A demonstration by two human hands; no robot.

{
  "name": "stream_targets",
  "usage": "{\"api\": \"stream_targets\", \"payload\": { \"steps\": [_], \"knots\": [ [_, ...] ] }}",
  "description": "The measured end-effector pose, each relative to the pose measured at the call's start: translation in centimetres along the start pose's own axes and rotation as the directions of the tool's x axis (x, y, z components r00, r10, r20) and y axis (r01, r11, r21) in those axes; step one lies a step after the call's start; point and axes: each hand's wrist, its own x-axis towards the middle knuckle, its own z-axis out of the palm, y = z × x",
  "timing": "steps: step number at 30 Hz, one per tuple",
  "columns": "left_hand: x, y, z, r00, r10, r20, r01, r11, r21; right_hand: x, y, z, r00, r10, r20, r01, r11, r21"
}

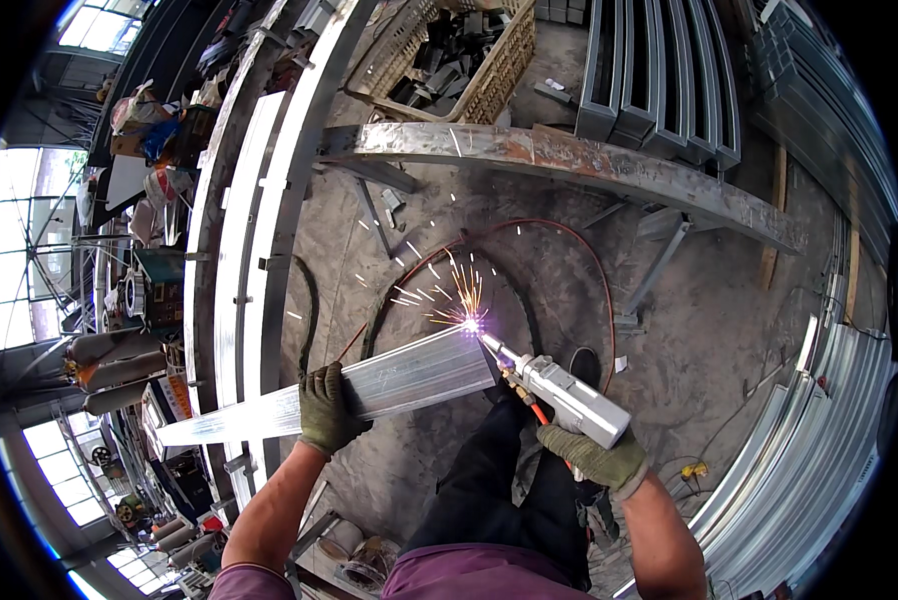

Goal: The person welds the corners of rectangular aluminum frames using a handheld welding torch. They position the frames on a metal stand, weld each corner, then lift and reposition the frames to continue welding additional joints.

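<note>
My left hand (331, 408), in an olive work glove, grips a long silvery rectangular metal tube (424, 373) near its middle. The tube slants across in front of me, and its left part lies over pale metal beams. In my right hand (599, 458), also gloved, is a grey handheld welding torch (574, 397) with a metal nozzle. Its tip meets the far corner of the tube's right end, where a bright violet glow and a spray of orange sparks (469, 300) come off. The glare hides the exact contact spot.
A rusty steel crossbar (569, 155) on angled legs spans the far side. Long beams (269, 240) run along my left. Beyond stands a yellowish plastic crate (504, 70) of dark metal pieces. Stacked tubes (809, 470) lie at right. A red hose (599, 260) curves over the concrete floor.
</note>
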Motion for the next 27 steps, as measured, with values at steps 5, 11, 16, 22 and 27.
{"api": "stream_targets", "payload": {
  "steps": [5,11,16,22,27],
  "knots": [
    [-0.1,-0.1,0.0,1.000,-0.002,0.003,0.002,1.000,0.001,-0.2,-0.9,-0.1,0.998,0.060,0.000,-0.060,0.998,-0.036],
    [0.0,-0.1,-0.1,1.000,0.002,0.009,-0.001,1.000,-0.005,-0.2,0.1,-0.1,1.000,-0.020,-0.007,0.020,0.999,-0.044],
    [0.0,0.1,-0.2,1.000,0.012,-0.010,-0.012,1.000,-0.005,-0.4,-0.2,0.0,1.000,0.005,-0.016,-0.005,0.999,-0.040],
    [0.0,0.1,-0.3,1.000,0.012,-0.007,-0.012,1.000,-0.005,-0.3,-0.3,-0.1,1.000,-0.008,0.000,0.008,1.000,-0.028],
    [-0.1,0.0,-0.1,1.000,0.019,-0.015,-0.019,1.000,-0.001,-0.4,-0.2,0.0,1.000,-0.011,-0.013,0.011,1.000,0.002]
  ]
}}
